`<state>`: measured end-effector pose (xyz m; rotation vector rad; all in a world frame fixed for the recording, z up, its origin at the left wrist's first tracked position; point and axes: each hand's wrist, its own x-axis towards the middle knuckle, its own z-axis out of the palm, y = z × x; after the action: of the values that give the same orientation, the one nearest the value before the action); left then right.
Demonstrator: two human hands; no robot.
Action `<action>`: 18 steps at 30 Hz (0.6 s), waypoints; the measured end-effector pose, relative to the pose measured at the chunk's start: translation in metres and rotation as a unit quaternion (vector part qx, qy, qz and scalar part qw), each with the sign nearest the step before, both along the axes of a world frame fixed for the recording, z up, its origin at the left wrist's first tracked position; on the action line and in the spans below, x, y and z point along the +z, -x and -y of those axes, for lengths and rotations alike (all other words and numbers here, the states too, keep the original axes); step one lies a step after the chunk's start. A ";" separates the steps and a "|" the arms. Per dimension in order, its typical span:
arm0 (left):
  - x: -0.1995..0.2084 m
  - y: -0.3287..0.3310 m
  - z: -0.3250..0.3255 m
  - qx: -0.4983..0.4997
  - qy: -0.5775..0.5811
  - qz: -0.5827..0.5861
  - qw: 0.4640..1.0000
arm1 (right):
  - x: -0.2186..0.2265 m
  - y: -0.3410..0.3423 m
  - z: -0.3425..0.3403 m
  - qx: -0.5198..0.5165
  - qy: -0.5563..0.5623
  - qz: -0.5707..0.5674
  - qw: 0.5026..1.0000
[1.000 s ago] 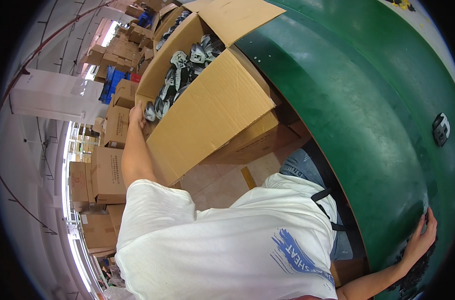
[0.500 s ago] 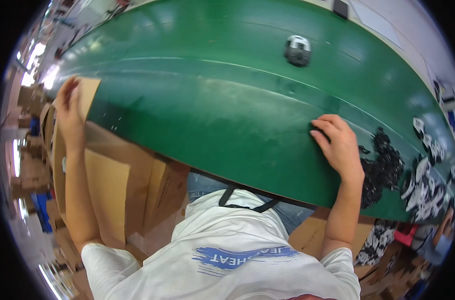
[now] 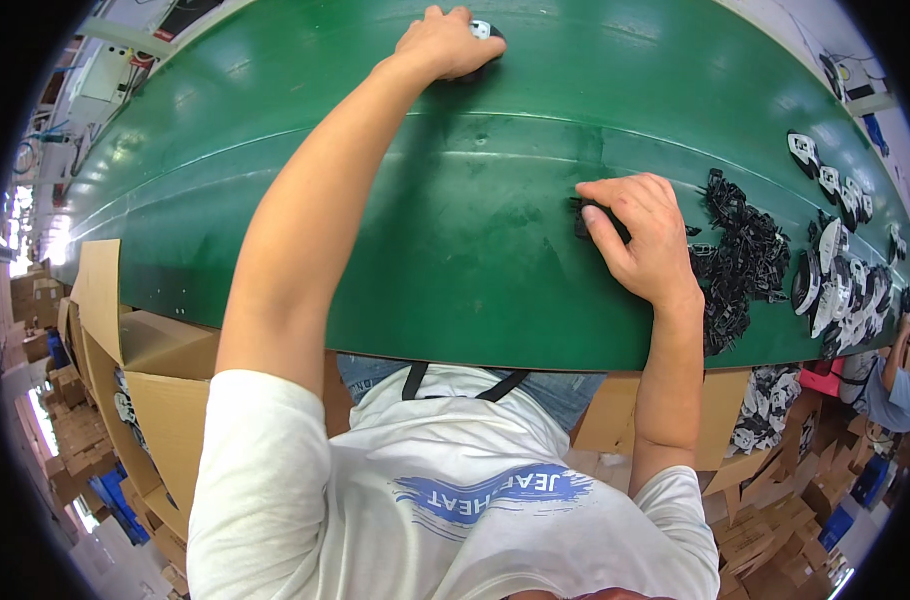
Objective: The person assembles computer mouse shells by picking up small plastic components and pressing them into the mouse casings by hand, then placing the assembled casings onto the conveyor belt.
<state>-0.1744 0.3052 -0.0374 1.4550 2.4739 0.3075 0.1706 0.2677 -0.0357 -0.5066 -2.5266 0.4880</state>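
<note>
Across the green table (image 3: 475, 290), gripping a black-and-white shell (image 3: 482, 30) far forward with the left hand (image 3: 437, 46); holding a black part (image 3: 581, 217) (partly hidden) in the right hand (image 3: 643, 232), beside a black pile (image 3: 740, 265).

Over on that green table (image 3: 495, 270) lie black clips (image 3: 740, 250) and black-and-white shells (image 3: 833, 245); by its near edge, brown boxes (image 3: 170, 415) and a white shirt (image 3: 375, 545) printed blue.
</note>
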 end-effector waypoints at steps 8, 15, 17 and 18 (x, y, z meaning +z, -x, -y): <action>0.030 -0.017 0.151 0.077 -0.233 0.593 0.767 | -0.003 0.004 0.014 -0.074 0.060 0.073 0.993; 0.012 -0.080 0.262 0.120 -0.238 0.880 0.393 | 0.019 0.019 0.047 -0.051 0.150 -0.029 0.987; 0.009 -0.097 0.277 0.128 -0.253 0.885 0.368 | 0.027 0.031 0.073 0.042 0.220 -0.137 0.965; 0.006 -0.103 0.281 0.114 -0.260 0.889 0.358 | 0.031 0.038 0.086 0.073 0.232 -0.172 0.955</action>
<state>-0.0715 0.0238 -0.0313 0.0485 0.4988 1.6260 0.1330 0.1816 -0.0048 -0.3596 -2.1171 1.1381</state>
